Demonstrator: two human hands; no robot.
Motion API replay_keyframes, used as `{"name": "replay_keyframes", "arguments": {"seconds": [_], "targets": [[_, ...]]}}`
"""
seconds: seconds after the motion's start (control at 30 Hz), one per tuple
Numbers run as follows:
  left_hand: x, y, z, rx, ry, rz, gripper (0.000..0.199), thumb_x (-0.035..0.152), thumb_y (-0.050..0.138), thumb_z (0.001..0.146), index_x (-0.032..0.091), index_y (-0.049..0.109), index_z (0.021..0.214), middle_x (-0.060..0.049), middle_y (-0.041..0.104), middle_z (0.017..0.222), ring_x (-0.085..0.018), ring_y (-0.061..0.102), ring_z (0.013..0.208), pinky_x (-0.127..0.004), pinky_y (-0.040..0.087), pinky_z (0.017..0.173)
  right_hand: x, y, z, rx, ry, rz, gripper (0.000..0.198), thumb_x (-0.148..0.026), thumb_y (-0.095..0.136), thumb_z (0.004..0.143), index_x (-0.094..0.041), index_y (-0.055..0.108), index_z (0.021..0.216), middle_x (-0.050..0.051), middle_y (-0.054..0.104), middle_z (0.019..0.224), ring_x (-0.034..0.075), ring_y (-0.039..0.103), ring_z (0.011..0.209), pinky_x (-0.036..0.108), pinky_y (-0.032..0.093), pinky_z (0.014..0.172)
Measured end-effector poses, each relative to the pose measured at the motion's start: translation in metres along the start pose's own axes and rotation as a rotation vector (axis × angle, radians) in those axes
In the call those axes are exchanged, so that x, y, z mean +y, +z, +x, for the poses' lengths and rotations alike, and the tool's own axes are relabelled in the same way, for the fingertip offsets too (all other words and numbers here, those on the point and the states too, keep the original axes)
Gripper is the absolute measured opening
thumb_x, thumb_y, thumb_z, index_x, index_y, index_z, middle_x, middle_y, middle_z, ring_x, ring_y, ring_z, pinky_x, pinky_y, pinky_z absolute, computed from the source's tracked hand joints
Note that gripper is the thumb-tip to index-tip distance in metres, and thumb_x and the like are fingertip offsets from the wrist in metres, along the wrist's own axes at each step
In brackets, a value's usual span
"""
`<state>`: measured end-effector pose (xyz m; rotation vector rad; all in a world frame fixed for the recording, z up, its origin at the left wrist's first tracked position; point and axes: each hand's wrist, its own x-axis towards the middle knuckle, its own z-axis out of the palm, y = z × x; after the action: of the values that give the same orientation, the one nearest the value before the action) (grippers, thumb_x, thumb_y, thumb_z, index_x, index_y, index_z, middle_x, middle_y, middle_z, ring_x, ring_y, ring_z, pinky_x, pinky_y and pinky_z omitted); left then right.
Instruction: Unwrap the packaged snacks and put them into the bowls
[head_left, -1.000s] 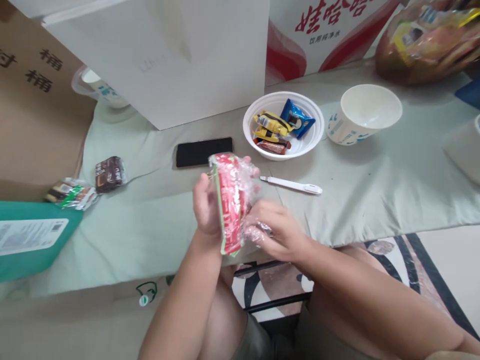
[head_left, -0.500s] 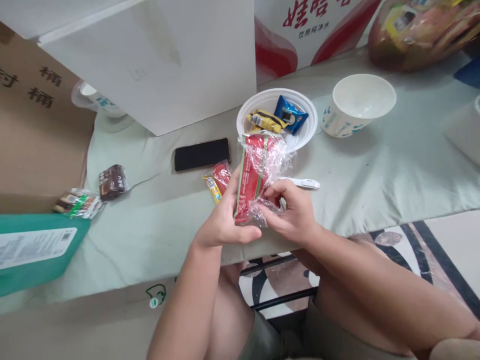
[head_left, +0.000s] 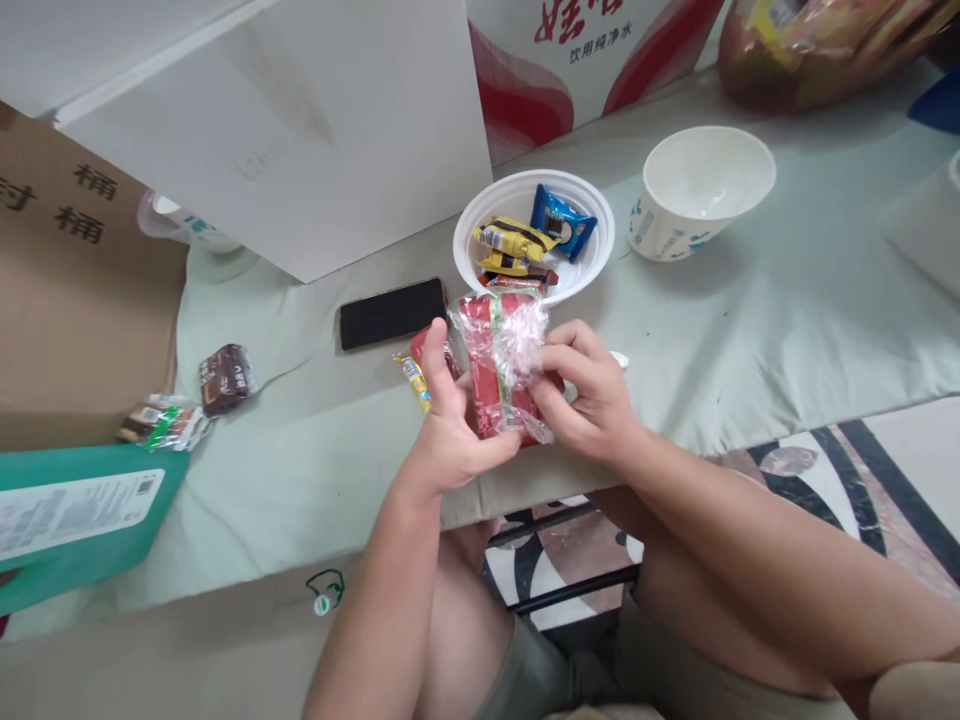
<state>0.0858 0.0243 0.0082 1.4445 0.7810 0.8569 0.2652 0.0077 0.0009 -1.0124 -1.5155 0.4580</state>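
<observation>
A flat red packet [head_left: 486, 385] with a green stripe and crinkled clear plastic film is held between my hands, just in front of the white bowl [head_left: 460, 245]. My left hand [head_left: 446, 435] supports it from the left, thumb across its lower edge and one finger raised. At the packet's right edge, my right hand [head_left: 589, 395] is closed, fingertips pinching the film. Small yellow-wrapped snacks [head_left: 514, 238] and a blue-wrapped snack [head_left: 562, 222] lie in the bowl. Partly behind my left hand are a small yellow packet [head_left: 414, 380] and a red wrapped piece.
A black phone [head_left: 392, 314] lies left of the bowl, a white paper tub [head_left: 667, 225] to its right. Boxes [head_left: 300, 150] stand along the back. Brown-wrapped snacks [head_left: 226, 380] and a green package [head_left: 82, 530] are at the left. A full plastic bag [head_left: 817, 60] sits at back right.
The red packet has turned and come lower, uncovering more snacks in the bowl. A finger of my left hand has lifted off it. My right hand has shifted up along the film.
</observation>
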Motion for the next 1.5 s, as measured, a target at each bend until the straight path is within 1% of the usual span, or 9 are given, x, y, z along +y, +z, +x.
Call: {"name": "replay_keyframes", "arguments": {"seconds": [0.17,0.4,0.5,0.6,0.73,0.9,1.2,1.37,1.5], "targets": [[0.003,-0.007,0.001,0.05,0.027,0.208,0.071,0.024,0.083,0.069,0.031,0.057,0.134,-0.007,0.065,0.131,-0.025,0.069,0.111,-0.038,0.059,0.093,-0.003,-0.005,0.002,-0.067,0.049,-0.007,0.014,-0.014,0.054,0.092,-0.023,0.065,0.089,0.003,0.058,0.085,0.018,0.056,0.078,0.033,0.046,0.069],[0.005,-0.02,0.004,0.577,0.241,0.255,0.062,0.022,0.084,0.065,0.029,0.056,0.119,-0.001,0.059,0.113,-0.016,0.062,0.09,-0.031,0.055,0.084,0.016,-0.018,0.001,-0.222,0.24,-0.703,0.031,-0.026,0.061,0.087,-0.021,0.066,0.117,0.015,0.07,0.111,0.034,0.06,0.106,0.048,0.046,0.088],[0.002,-0.026,0.006,0.702,0.282,0.234,0.06,0.022,0.083,0.065,0.029,0.054,0.117,0.0,0.055,0.111,-0.014,0.059,0.087,-0.028,0.053,0.08,0.024,-0.024,0.0,-0.363,0.294,-0.84,0.022,-0.033,0.063,0.09,-0.02,0.07,0.106,0.016,0.069,0.111,0.038,0.059,0.11,0.05,0.045,0.086],[-0.001,-0.03,0.007,0.743,0.252,0.276,0.059,0.023,0.081,0.066,0.028,0.052,0.117,-0.001,0.055,0.11,-0.014,0.06,0.089,-0.029,0.052,0.082,0.022,-0.027,0.003,-0.396,0.271,-0.704,0.015,-0.032,0.059,0.092,-0.02,0.068,0.09,0.013,0.07,0.093,0.031,0.063,0.093,0.043,0.045,0.078],[-0.005,-0.033,0.004,0.729,0.221,0.368,0.05,0.022,0.078,0.071,0.025,0.051,0.113,0.0,0.056,0.105,-0.014,0.059,0.085,-0.028,0.051,0.081,0.004,-0.019,0.006,-0.383,0.412,-0.111,0.013,-0.034,0.059,0.094,-0.021,0.063,0.093,0.003,0.068,0.075,0.017,0.06,0.065,0.031,0.046,0.063],[-0.007,-0.026,-0.003,0.544,0.298,0.652,0.042,0.019,0.076,0.071,0.025,0.057,0.108,0.001,0.062,0.1,-0.015,0.061,0.082,-0.028,0.051,0.077,-0.013,-0.004,0.004,-0.332,0.631,0.387,0.028,-0.049,0.06,0.097,-0.022,0.057,0.091,-0.003,0.064,0.065,0.011,0.055,0.051,0.025,0.043,0.052],[-0.006,-0.012,0.001,0.344,0.419,0.75,0.036,0.017,0.075,0.074,0.027,0.059,0.105,0.002,0.07,0.091,-0.016,0.066,0.076,-0.028,0.05,0.07,-0.014,-0.001,0.007,-0.36,0.754,0.466,0.031,-0.049,0.07,0.088,-0.021,0.057,0.084,-0.003,0.062,0.063,0.01,0.055,0.05,0.023,0.043,0.049],[-0.007,-0.013,0.002,0.447,0.404,0.662,0.042,0.013,0.074,0.07,0.027,0.058,0.107,0.004,0.065,0.095,-0.013,0.06,0.074,-0.027,0.049,0.071,-0.015,-0.003,0.011,-0.422,0.883,0.454,0.034,-0.051,0.072,0.083,-0.02,0.058,0.078,-0.003,0.062,0.063,0.009,0.053,0.048,0.022,0.043,0.047],[-0.01,-0.018,0.009,0.694,0.334,0.51,0.044,0.018,0.074,0.069,0.026,0.054,0.107,0.001,0.058,0.103,-0.017,0.061,0.092,-0.033,0.052,0.087,-0.014,-0.004,0.01,-0.505,0.934,0.419,0.034,-0.051,0.072,0.081,-0.019,0.06,0.078,-0.003,0.061,0.061,0.009,0.051,0.046,0.023,0.038,0.044]]}}
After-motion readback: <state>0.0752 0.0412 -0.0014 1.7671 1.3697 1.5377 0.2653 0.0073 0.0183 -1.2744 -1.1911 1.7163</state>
